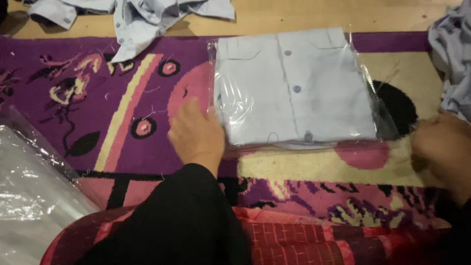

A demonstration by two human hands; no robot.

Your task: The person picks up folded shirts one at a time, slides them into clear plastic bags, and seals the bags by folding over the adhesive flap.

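Nearest the camera, a black sleeve crosses a red patterned cloth over the person's lap. At the far left lies a heap of clear plastic bags. The left hand rests palm down on a purple, pink and cream patterned rug, its fingers loose and spread, touching the left edge of a folded pale blue shirt in a clear plastic bag. That packed shirt lies flat on the rug, buttons up, in the middle of the view. The right hand sits at the right edge (blurred, so whether its fingers grip anything cannot be told), near the bag's loose open end. Beyond the rug, unfolded pale blue shirts lie on a wooden floor; more pale cloth is bunched at the far right.
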